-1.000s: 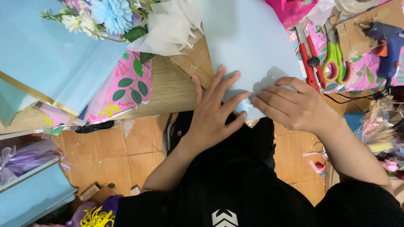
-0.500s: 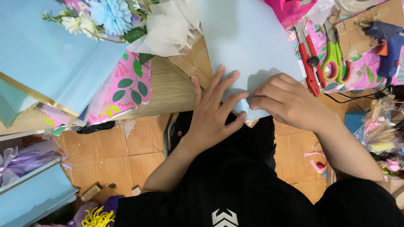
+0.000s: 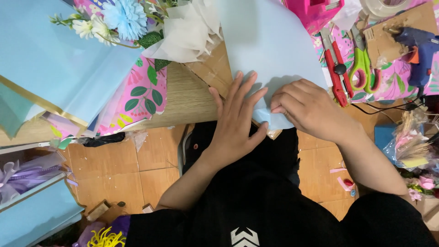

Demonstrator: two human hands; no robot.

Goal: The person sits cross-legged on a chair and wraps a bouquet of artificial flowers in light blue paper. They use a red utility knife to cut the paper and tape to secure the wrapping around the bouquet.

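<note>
Head view shows the left hand point(image 3: 238, 121) laid flat, fingers spread, pressing down on a pale blue paper sheet point(image 3: 270, 50) at the near edge of the wooden table point(image 3: 187, 98); it pins the sheet and grasps nothing. The right hand point(image 3: 308, 107) sits just beside it with fingers curled, its fingertips point(image 3: 276, 107) nipping the sheet's folded near corner. Compared with a second ago, the right hand has drawn in closer to the left and curled tighter over the corner, while the left has kept its place; this reads as a fold being pressed along the sheet's near edge rather than a sheet being shifted. The sheet lies on the table, reaching away from the person, its near corner overhanging the edge above the lap. Outward to the right lie a red cutter point(image 3: 336, 68), green-handled scissors point(image 3: 363, 64) and a blue glue gun point(image 3: 418, 48) on floral patterned paper. To the left stand a bouquet with a blue flower point(image 3: 125, 16) and further blue sheets point(image 3: 50, 59).
</note>
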